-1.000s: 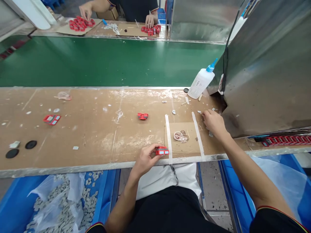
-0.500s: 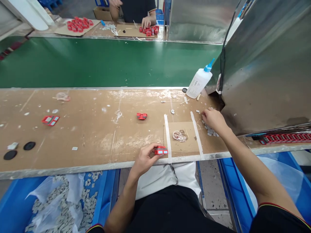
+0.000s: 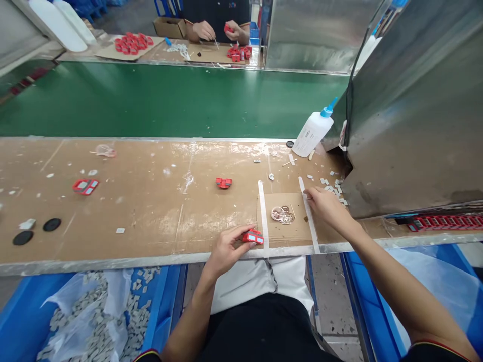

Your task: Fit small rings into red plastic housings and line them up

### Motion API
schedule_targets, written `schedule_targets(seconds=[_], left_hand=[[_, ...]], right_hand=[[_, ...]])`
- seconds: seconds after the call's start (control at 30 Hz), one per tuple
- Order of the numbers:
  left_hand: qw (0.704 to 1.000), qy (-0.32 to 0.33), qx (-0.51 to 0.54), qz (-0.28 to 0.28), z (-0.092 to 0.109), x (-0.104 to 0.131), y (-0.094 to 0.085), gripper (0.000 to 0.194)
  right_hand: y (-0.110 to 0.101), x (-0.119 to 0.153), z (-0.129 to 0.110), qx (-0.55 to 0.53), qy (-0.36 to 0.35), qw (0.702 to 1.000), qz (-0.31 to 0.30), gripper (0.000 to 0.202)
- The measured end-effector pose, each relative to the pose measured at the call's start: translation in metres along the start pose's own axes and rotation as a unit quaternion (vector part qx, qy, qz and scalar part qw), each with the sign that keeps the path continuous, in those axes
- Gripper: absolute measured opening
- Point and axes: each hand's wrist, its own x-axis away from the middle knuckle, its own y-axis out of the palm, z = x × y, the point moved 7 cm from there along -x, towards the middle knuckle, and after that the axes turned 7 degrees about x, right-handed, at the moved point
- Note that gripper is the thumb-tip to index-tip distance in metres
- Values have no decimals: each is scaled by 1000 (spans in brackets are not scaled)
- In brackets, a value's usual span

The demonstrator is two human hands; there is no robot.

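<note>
My left hand (image 3: 226,247) grips a small red toy vehicle part (image 3: 252,237) with pale window panels, close to the bench's front edge. My right hand (image 3: 327,205) is closed in a pinch over the right tape strip; whatever its fingertips hold is too small to make out. Beyond that hand lies a scatter of small grey tiles (image 3: 332,188). Between my hands, a cardboard square (image 3: 289,236) carries a small clear dish (image 3: 278,213) and a patch of brown marks. Farther off stands another red part (image 3: 224,183), apart from both hands.
A white bottle with a blue nozzle (image 3: 313,133) leans near the metal housing (image 3: 411,125) on the right. At left lie a red part (image 3: 85,186) and two black discs (image 3: 52,224). Across the green belt (image 3: 169,100), a co-worker's hands (image 3: 204,31) handle red parts.
My right hand has drawn back left and toward me from the grey tiles, which now show more fully. The red part in my left hand has tilted slightly. The co-worker has lifted a red part.
</note>
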Motion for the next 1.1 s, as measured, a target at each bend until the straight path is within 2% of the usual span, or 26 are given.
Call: schedule_targets(seconds=[0.13,0.23,0.37,0.43,0.5,0.57,0.67,0.73,0.9,1.1], left_hand=[[1000,7,7,1,5,-1,0,36],[999,3,34,-12,6,-1,1,37],[994,-17,97,-50,4,1,5,39],[988,-27,134,-71,2,3,7,40],[984,-30,156,-85,2,4,8,41],[981,-31,162,-98,2,4,8,41],[983,-28,145,-111,2,4,8,39],[986,-23,120,-111,3,4,7,36],[990,-15,78,-116,5,2,7,35],[992,20,41,-122,8,1,8,33]], right_hand=[[3,-7,-3,-109,-28,993,25,17],[1,-1,0,-134,-46,988,57,13],[-16,30,1,-184,-25,973,140,20],[-24,53,-10,-253,-17,953,167,18],[-26,74,-36,-344,-27,926,154,16],[-19,89,-70,-427,-36,897,110,16],[-3,93,-114,-504,-31,861,60,21],[6,87,-129,-523,-27,850,47,26],[11,76,-135,-529,-34,847,43,28],[5,80,-136,-488,-57,867,80,21]])
